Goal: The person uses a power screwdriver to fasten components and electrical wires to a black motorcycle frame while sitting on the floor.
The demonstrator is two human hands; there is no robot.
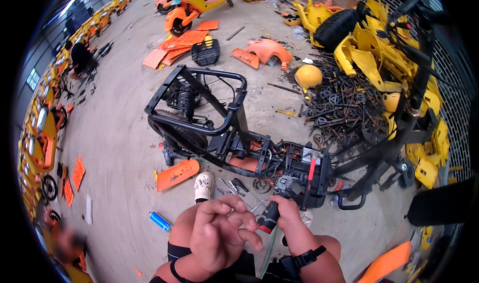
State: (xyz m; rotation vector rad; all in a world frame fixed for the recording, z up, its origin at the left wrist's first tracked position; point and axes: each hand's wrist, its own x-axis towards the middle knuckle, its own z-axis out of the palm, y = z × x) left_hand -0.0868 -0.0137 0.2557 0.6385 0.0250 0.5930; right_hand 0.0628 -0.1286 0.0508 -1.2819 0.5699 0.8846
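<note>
My right hand [289,214] is wrapped round the handle of a cordless power drill [269,217], grey and black with a red base. Its grey head points away from me, close to the stripped black scooter frame [214,131], which hides part of the contact, so I cannot tell whether they touch. My left hand [219,233] is raised in front of my knees, palm up, fingers apart and partly curled, holding nothing. A red-handled tool [311,169] leans on the frame's exposed floor section, just beyond the drill. Screwdrivers and hand tools [233,187] lie on the floor past my left hand.
A blue can [160,221] and an orange panel [178,175] lie to the left. Dark metal parts [344,103] and yellow body panels [371,58] are heaped at the right. A yellow helmet [308,76] sits beside them. Two people are at the left; an orange scooter [192,8] stands far off.
</note>
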